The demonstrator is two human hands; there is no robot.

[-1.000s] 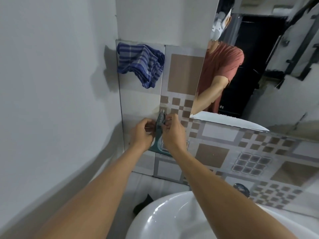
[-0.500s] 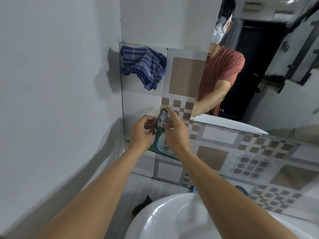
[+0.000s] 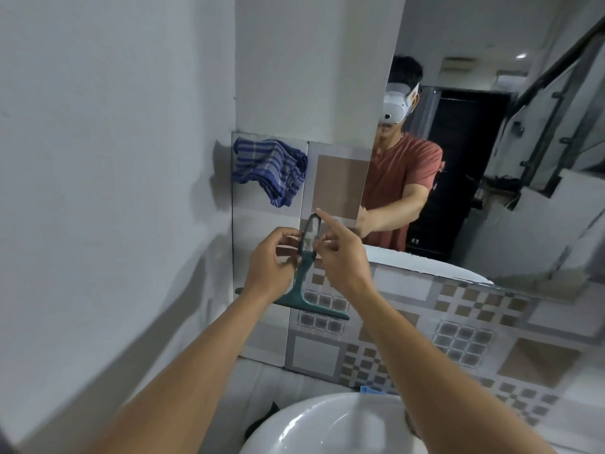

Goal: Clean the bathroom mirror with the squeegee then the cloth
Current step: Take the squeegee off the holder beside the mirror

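A green squeegee [image 3: 302, 291] hangs upright against the tiled wall, blade at the bottom, its looped handle at the top. My left hand [image 3: 271, 262] pinches the handle from the left. My right hand [image 3: 340, 253] holds the loop from the right, index finger stretched upward. A blue striped cloth [image 3: 270, 168] hangs bunched on the wall above and to the left of the squeegee. The mirror [image 3: 491, 142] fills the upper right and reflects a person in a red shirt.
A white sink basin [image 3: 314, 427] sits below my forearms. A plain white wall [image 3: 108, 191] runs close along the left. Patterned brown and grey tiles [image 3: 458, 332] cover the wall under the mirror. A small dark object [image 3: 265, 417] lies left of the basin.
The squeegee's blade has come into fuller view below my hands. My right index finger has lifted and straightened. My head has tilted up, showing more of the mirror.
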